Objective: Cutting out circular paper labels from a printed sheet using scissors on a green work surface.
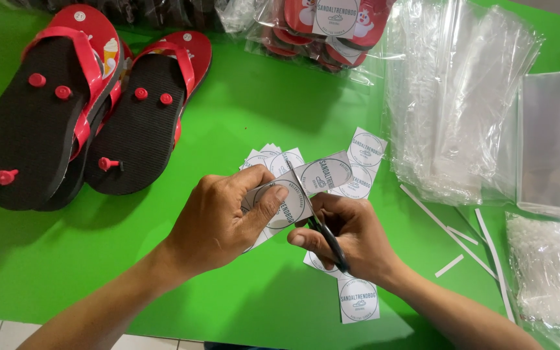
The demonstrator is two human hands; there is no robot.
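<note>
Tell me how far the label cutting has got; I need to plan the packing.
Done: a pile of cut labels lies on the green table, with one more nearer the edge, and bagged sandals sit at the top. In hand: the left hand holds a label strip while the right hand works scissors through it. Left: loose sandals and unused clear bags.

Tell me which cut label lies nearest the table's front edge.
The single square label below the right hand. It lies alone by the table's front edge; the other cut labels are piled beyond the hands.
</note>
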